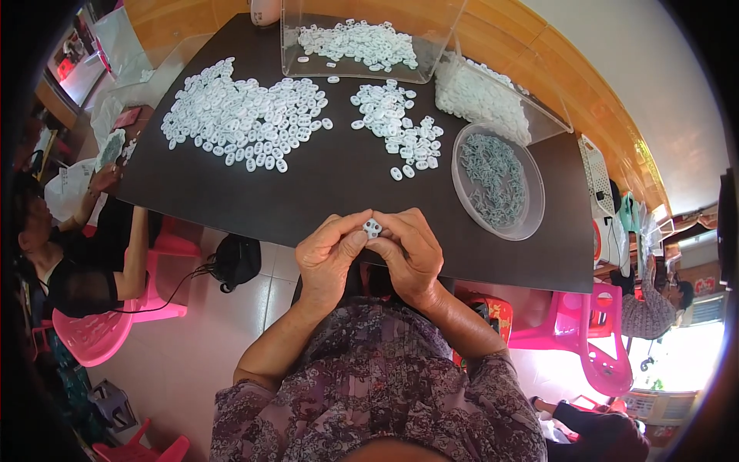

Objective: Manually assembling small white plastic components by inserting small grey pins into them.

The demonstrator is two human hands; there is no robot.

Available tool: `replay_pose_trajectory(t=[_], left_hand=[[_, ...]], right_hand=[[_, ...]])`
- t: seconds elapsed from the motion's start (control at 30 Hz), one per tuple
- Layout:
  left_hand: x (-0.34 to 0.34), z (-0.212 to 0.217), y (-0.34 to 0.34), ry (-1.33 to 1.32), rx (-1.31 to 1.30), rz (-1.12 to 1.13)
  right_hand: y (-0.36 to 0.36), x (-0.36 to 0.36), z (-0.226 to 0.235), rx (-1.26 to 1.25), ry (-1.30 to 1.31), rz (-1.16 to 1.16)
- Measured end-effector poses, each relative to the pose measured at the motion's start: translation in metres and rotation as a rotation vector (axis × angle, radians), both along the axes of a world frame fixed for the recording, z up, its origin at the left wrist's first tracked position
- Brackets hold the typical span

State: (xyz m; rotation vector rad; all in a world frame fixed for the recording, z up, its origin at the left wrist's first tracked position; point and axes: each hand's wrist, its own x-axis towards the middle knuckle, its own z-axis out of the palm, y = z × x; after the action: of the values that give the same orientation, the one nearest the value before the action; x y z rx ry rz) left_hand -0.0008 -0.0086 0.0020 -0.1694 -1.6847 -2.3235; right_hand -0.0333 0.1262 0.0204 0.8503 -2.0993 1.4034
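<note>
At the near edge of the dark table [323,196], my left hand [329,254] and my right hand [412,250] meet. Thumbs and fingertips of both are pinched on one small white plastic piece [372,228] with dark holes. Beyond my hands lies a smaller pile of white oval two-hole pieces [385,108]. Farther left spreads a larger pile of similar white ovals [242,119]. Right of my hands, a round clear tub [536,204] holds many small grey-green parts [494,181], too fine to name.
A clear bin [289,50] of white pieces stands at the back, beside another clear container [550,115] with a white-filled bag [481,96]. A person [85,262] sits at left. Pink chairs [604,339] stand right and left; other people are at right.
</note>
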Motion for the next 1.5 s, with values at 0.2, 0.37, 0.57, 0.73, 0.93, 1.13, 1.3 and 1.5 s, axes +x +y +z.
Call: replay_pose_trajectory(t=[0.2,0.37,0.57,0.73,0.93,1.13,1.3,1.5], left_hand=[[0.001,0.003,0.004,0.038,0.104,0.020],[0.000,0.005,0.005,0.078,-0.005,0.112],[0.005,-0.002,0.009,0.121,-0.067,0.195],[0.007,0.001,0.009,0.143,-0.115,0.231],[0.009,-0.005,0.012,0.165,-0.082,0.259],[0.012,-0.004,0.014,0.132,0.011,0.250],[0.015,0.000,0.016,0.163,0.052,0.206],[0.015,0.001,0.021,0.156,0.030,0.227]], right_hand=[[-0.003,0.003,0.005,-0.022,-0.055,0.012],[-0.007,0.003,0.003,-0.010,-0.016,-0.001],[-0.010,0.004,0.001,-0.010,0.006,0.002],[-0.013,0.005,0.002,-0.006,0.051,-0.008],[-0.014,0.006,-0.002,-0.002,0.098,-0.024],[-0.015,0.010,-0.002,0.015,0.067,0.003],[-0.015,0.011,0.002,-0.013,0.057,-0.004],[-0.017,0.012,-0.001,-0.029,0.084,-0.045]])
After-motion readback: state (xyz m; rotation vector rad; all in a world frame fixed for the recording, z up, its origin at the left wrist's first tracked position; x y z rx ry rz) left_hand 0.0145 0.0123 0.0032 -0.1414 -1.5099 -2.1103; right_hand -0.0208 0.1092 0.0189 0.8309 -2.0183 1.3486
